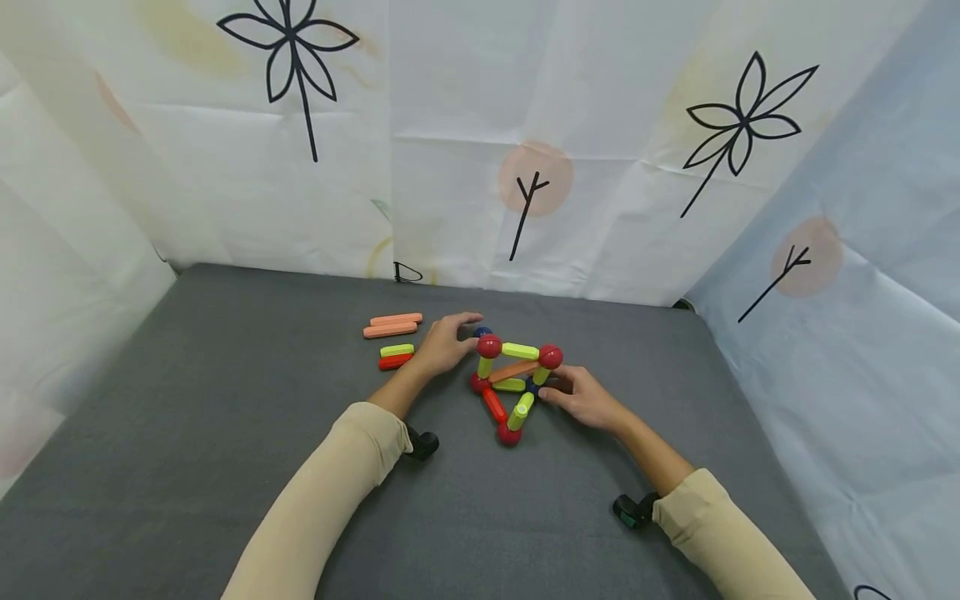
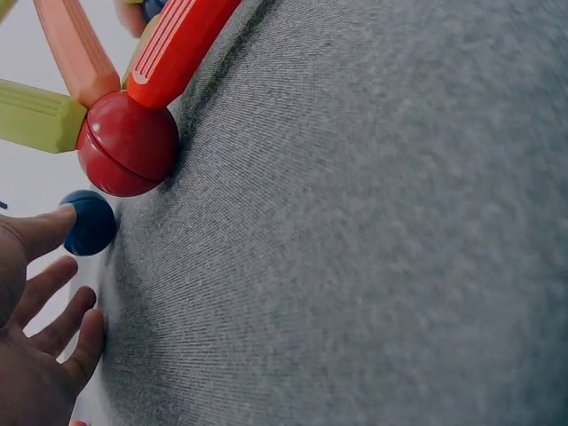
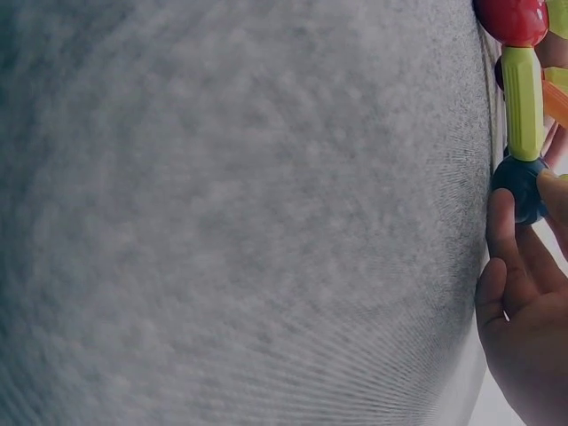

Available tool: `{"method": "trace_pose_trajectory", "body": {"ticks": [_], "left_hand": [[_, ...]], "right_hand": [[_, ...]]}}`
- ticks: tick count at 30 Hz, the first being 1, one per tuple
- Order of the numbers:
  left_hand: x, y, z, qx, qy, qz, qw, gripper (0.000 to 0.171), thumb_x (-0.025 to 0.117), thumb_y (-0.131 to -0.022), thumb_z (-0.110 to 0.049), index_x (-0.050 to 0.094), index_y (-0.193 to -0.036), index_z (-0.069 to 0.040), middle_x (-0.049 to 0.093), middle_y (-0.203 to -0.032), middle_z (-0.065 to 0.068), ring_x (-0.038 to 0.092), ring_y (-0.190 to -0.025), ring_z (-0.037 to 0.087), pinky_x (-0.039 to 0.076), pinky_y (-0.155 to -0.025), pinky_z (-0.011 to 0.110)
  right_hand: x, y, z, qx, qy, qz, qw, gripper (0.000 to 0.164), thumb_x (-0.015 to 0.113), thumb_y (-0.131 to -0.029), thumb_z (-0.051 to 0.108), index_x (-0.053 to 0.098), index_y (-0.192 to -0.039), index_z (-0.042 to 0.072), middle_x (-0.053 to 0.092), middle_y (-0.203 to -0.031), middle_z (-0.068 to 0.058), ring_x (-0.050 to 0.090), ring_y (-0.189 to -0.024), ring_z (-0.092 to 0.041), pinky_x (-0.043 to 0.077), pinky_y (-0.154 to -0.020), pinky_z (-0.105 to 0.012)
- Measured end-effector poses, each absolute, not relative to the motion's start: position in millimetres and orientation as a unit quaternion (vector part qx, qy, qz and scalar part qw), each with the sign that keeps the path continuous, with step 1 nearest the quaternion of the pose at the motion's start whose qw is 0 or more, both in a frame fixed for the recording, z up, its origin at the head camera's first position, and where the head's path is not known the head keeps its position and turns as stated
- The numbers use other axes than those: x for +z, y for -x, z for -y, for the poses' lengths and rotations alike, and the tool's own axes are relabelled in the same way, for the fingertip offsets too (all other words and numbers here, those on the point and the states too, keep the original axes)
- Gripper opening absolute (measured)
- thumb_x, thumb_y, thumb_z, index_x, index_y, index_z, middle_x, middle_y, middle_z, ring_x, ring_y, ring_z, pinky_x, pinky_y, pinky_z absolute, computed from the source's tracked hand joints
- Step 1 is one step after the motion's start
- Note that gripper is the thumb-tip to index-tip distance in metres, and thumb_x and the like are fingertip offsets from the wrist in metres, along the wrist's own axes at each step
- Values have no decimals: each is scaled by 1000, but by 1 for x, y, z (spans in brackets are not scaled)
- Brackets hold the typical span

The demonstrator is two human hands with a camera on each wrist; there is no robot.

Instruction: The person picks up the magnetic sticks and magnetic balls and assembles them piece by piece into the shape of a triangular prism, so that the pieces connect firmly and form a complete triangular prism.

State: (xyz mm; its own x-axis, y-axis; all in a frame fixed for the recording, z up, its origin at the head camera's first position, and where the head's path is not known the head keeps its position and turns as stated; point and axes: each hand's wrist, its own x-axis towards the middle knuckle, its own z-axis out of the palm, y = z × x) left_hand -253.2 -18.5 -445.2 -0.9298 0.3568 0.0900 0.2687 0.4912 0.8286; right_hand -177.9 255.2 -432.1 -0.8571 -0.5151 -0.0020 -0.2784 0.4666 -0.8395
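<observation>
A magnetic stick-and-ball frame stands on the dark table, with yellow-green sticks, a red stick and an orange stick joining red balls. From the front red ball a yellow-green stick points up, its upper end bare. My left hand is at the frame's back left, thumb and forefinger around a blue ball; its other fingers spread below. On the right side, my right hand grips a dark blue ball at the frame's corner between thumb and fingers.
Left of the frame lie two orange sticks, a yellow-green stick and a red stick on the grey table cloth. White patterned curtains close off the back and sides.
</observation>
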Motion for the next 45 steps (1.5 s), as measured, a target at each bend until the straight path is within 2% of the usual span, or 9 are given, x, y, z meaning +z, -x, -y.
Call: {"method": "trace_pose_trajectory", "body": {"ticks": [8,15,22,28,34,39,45], "left_hand": [[-447,254,16,468,-181,-864,48,34,68,-94,-8,62,-128,-3,68,-121,15,63,-111,27,47,-98,45],[-434,247,23,537,-153,-830,-23,41,65,-98,-14,56,-135,2,63,-117,19,63,-103,29,51,-89,43],[-396,225,32,604,-180,-773,-67,38,67,-97,-20,61,-132,-6,65,-114,14,62,-103,26,53,-88,42],[-384,191,34,601,-289,-745,-21,36,71,-94,-15,65,-128,-6,70,-111,9,65,-98,19,55,-86,36],[-391,168,24,535,-400,-743,34,42,74,-90,-11,63,-130,-3,68,-118,6,63,-99,15,55,-85,35],[-397,160,15,506,-436,-742,61,42,74,-90,-12,63,-130,-3,66,-125,7,63,-101,15,55,-85,36],[-400,158,11,484,-442,-751,74,42,73,-91,-14,63,-131,-7,64,-128,7,61,-109,12,52,-93,43]], "right_hand": [[-434,179,-255,-458,235,-848,126,29,61,-98,5,60,-124,-6,64,-120,-21,63,-112,-35,51,-86,-29],[-434,179,-255,-458,237,-848,125,28,62,-98,5,60,-124,-6,64,-119,-21,64,-111,-35,51,-85,-29],[-435,179,-255,-462,237,-846,122,28,62,-97,4,60,-123,-7,64,-119,-22,64,-112,-36,51,-86,-28],[-434,179,-255,-461,234,-847,125,29,62,-97,5,60,-124,-6,64,-120,-21,63,-112,-35,51,-88,-29],[-434,180,-256,-458,241,-847,125,34,62,-98,5,58,-130,-6,66,-118,-20,65,-101,-29,52,-81,-27],[-435,179,-256,-468,249,-839,123,34,61,-98,4,58,-130,-6,65,-122,-20,64,-109,-32,51,-85,-26],[-436,179,-256,-466,251,-839,126,36,60,-99,5,56,-133,-5,63,-126,-20,64,-112,-34,51,-86,-27]]}}
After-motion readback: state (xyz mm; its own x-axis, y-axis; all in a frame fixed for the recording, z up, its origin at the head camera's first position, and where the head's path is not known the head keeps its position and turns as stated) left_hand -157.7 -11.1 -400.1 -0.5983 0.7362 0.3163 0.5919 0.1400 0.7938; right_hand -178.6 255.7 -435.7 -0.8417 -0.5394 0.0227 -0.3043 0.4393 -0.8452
